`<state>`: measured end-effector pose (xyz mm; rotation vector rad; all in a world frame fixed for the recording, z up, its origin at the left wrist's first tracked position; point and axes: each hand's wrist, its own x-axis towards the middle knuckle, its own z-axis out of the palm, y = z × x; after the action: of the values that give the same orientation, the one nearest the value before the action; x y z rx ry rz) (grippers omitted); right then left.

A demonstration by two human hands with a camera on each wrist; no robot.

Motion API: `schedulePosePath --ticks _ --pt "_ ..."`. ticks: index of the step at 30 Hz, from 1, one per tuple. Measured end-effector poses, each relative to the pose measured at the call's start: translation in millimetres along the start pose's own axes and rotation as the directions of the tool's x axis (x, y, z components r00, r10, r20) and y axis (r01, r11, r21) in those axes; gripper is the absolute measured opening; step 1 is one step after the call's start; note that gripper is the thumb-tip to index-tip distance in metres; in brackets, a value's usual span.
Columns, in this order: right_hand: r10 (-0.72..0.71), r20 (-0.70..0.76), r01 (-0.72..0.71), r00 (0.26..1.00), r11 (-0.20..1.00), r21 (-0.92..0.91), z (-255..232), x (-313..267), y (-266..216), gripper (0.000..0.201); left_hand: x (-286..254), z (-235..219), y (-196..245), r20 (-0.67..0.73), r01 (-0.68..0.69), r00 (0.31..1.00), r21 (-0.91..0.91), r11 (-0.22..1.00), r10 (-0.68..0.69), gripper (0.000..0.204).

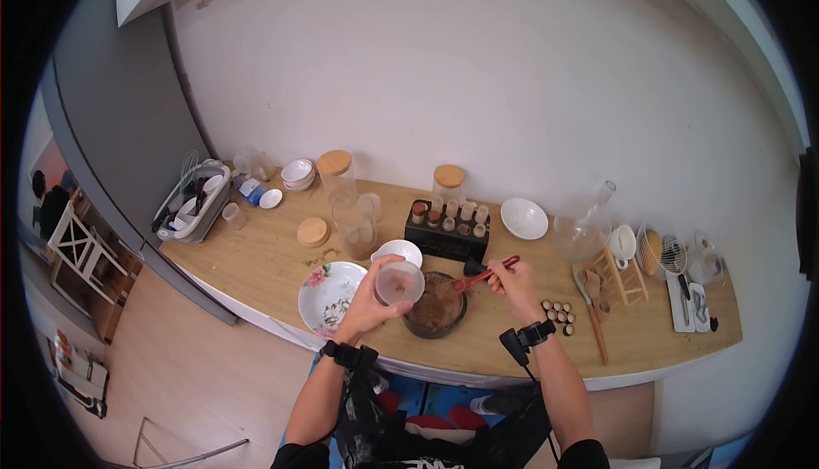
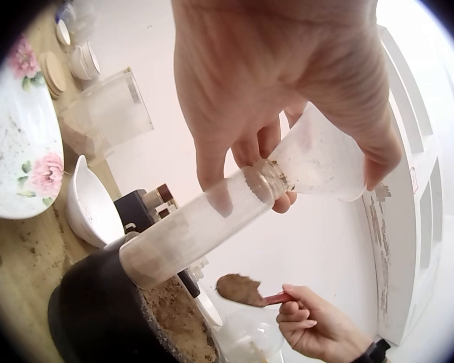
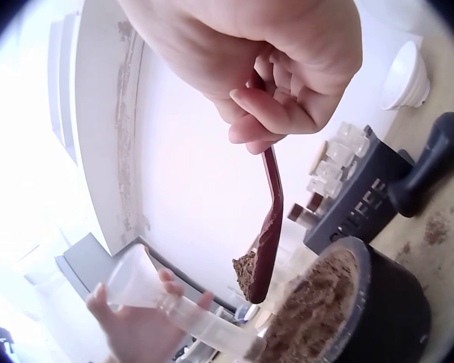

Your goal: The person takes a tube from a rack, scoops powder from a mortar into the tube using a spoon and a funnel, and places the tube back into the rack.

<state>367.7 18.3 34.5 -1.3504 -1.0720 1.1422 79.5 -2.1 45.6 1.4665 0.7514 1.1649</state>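
Wall: we see a plain white wall (image 1: 478,68) rising behind the table, evenly lit.
Table: we note a long light wooden table (image 1: 264,260) with a white front edge, set against the wall.
Panel: we find a tall grey panel (image 1: 119,119) at the left end of the table.
Floor: we make out pale wood flooring (image 1: 196,375) below, at the left.
Furniture: we spot a white wooden frame with crossed bars (image 1: 81,247) at the far left.
Light: bright and even, with no hard shadows.

A clear funnel (image 1: 399,282) is held by the left hand (image 1: 368,303) over the dark bowl (image 1: 435,307); a red spoon (image 1: 483,275) is gripped by the right hand (image 1: 512,286).
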Motion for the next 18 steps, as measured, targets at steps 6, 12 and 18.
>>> schedulePosePath --ticks 6,12,18 --pt "-0.085 0.036 0.08 0.996 0.99 0.119 12 -5 -69 0.02 0 -2 -1 -0.007 -0.009 1.0 0.037 0.999 0.009 0.074" --pt "-0.087 0.131 0.072 0.987 0.99 0.118 44 -14 -102 0.021 -1 1 10 0.026 0.058 0.998 0.037 0.998 -0.059 0.072" --pt "-0.143 0.22 0.147 0.965 0.989 0.0 70 -19 -96 0.021 1 0 4 -0.001 -0.035 0.999 0.053 0.998 0.035 0.072"
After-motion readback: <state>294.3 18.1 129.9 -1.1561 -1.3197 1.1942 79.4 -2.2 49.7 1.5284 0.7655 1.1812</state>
